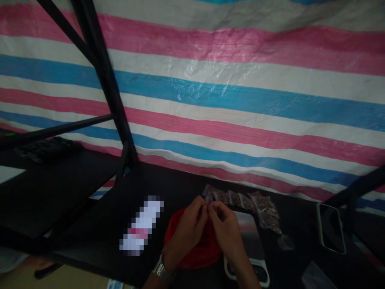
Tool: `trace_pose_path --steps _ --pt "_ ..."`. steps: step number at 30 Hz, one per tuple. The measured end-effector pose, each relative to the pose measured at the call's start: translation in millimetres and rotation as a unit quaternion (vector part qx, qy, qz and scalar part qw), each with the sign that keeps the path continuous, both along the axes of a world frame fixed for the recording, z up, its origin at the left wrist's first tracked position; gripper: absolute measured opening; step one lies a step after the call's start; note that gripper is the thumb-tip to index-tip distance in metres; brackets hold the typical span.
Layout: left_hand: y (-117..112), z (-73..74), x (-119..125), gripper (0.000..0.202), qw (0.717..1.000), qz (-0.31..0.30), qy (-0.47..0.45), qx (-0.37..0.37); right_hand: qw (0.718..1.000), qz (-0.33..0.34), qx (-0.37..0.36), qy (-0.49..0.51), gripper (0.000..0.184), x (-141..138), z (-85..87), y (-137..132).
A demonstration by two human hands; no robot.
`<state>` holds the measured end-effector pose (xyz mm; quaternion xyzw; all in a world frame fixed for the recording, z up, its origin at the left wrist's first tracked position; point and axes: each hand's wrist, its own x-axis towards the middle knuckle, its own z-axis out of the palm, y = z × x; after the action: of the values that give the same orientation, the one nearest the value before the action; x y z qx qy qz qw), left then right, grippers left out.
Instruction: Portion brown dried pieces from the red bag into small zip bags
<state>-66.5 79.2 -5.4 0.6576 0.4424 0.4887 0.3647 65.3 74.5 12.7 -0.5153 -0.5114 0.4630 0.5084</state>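
"What's closest?"
"A metal watch on the left wrist, at the bottom centre. Both forearms rise from the bottom edge and lean inward."

"And the hands?"
"The left hand and right hand nearly meet, knuckles bent, thumbs and forefingers pinched together on a bit of clear plastic. The lower fingers are curled."

"What's underneath?"
"One red holder, bag or bowl, I can't tell. Right of it is one white scale, partly behind the right forearm."

"Anything to read?"
"One white-and-pink slip, lower left of centre, but it's pixelated, so its print is unreadable."

"Farther on?"
"At least four clear packets of brown pieces, lower right of centre; they overlap, so I can't count exactly. One phone lies at the lower right, on the black table. Behind, one striped sheet in pink, blue and white fills the upper frame."
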Motion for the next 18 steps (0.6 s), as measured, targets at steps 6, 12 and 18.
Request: trace_pose_path --steps 6,12,18 --pt "1 -1.8 3 0.026 1.000 0.005 -0.018 -0.014 0.997 -0.061 0.038 -0.038 0.046 5 3.9 4" --pt "2 1.0 -12 0.023 0.999 0.021 -0.024 0.002 0.994 -0.052 0.069 -0.069 0.036 11 -3.1 0" --pt "-1 3.7 -16 0.028 0.997 -0.004 -0.060 -0.038 0.994 -0.084 0.040 -0.062 0.053 13 -18.0 8"
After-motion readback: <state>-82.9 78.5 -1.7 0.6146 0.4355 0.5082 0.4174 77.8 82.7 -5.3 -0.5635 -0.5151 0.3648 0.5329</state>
